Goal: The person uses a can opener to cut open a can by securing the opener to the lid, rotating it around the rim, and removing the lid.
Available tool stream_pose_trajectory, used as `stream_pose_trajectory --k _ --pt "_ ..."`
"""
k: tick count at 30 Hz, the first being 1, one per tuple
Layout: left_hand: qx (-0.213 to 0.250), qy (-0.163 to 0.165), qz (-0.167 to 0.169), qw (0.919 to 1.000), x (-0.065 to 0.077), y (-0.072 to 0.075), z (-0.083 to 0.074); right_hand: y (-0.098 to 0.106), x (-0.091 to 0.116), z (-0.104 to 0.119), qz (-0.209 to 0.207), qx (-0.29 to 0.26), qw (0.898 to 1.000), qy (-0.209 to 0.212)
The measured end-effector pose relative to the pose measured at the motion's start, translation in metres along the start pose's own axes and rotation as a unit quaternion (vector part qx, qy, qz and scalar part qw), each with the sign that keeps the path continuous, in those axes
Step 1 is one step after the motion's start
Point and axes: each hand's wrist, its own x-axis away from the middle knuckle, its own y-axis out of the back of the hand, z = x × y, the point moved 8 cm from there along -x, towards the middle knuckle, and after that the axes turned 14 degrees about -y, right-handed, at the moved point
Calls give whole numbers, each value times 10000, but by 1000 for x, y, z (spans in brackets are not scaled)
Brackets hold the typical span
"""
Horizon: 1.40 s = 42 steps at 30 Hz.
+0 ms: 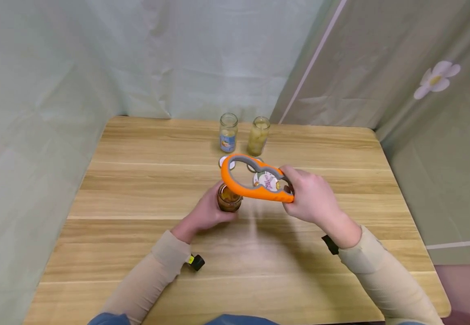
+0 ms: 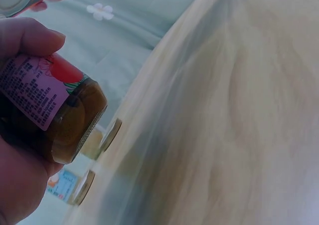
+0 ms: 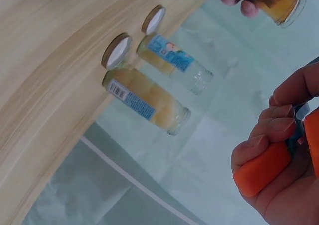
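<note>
My left hand (image 1: 210,207) grips a glass jar (image 2: 82,112) of brown contents, with a pink and red label, held above the table. Its glass rim is uncovered in the right wrist view. In my right hand (image 1: 312,194) is an orange and grey jar opener (image 1: 255,194), held by its narrow end. The opener's wide end overlaps the jar's rim in the head view. A printed white lid (image 1: 265,180) shows through the opener's openings; whether the opener holds it, I cannot tell.
Toward the table's back edge stand two uncovered glass jars, one with a blue label (image 1: 228,143) and one with pale yellow contents (image 1: 258,137). Before them lie two lids, a left lid (image 1: 223,161) and a right lid (image 3: 116,50). Curtains (image 1: 218,58) hang behind the wooden table (image 1: 137,189).
</note>
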Motion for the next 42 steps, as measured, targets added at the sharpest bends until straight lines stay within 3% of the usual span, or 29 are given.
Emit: stream_pose_trajectory --k 4,6,15,22,30,42 --pt "-53 96 -179 9998 1 11 2 -1 1 -4 1 34 10000 -7" --pt "-145 230 -306 9992 0 18 -6 -1 2 -5 10 45 10000 8" --pt "-347 724 -1110 9906 8 50 9 -5 4 -8 92 67 9999 -11" --pt "-457 828 -1384 9858 7 67 17 -6 5 -9 79 56 10000 -20" --pt "-682 774 -1785 9785 -2 89 25 -9 5 -10 158 65 9998 -66" --pt "-768 856 -2364 9648 -26 113 51 -10 5 -11 218 69 9997 -104"
